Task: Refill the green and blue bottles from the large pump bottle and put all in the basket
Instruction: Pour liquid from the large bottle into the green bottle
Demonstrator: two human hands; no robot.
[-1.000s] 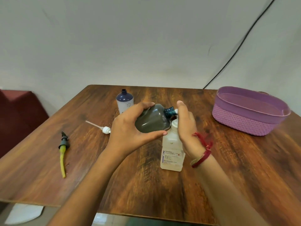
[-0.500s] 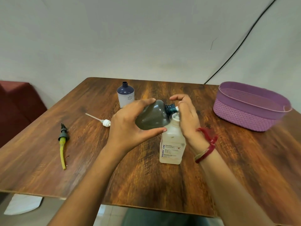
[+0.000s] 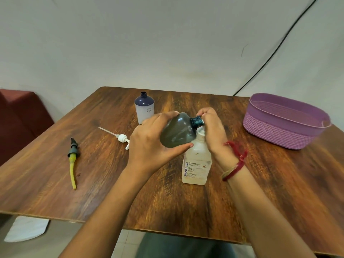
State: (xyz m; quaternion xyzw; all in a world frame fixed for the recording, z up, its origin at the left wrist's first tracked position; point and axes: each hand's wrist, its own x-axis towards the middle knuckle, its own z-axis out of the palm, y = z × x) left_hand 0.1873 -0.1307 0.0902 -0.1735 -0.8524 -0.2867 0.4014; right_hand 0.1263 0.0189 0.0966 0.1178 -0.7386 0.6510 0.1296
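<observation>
My left hand (image 3: 149,144) grips the dark green bottle (image 3: 178,131) and holds it on its side above the table, its open teal neck pointing right. The neck sits just over the top of the large clear pump bottle (image 3: 197,164), which stands upright on the table. My right hand (image 3: 214,131) curls its fingers over the pump head beside that neck; most of the pump head is hidden. The blue and white bottle (image 3: 144,108) stands uncapped behind my left hand. The purple basket (image 3: 279,131) sits at the right with nothing visible inside.
A white pump cap with its tube (image 3: 122,137) lies left of my hands. A black cap with a yellow tube (image 3: 73,157) lies further left. A red seat (image 3: 18,118) stands beyond the table's left edge. A black cable (image 3: 270,58) runs down the wall.
My right hand's fingers, straight beside the pump a second ago, have lifted and curled over the pump head at the green bottle's neck. My left hand still holds the bottle tilted.
</observation>
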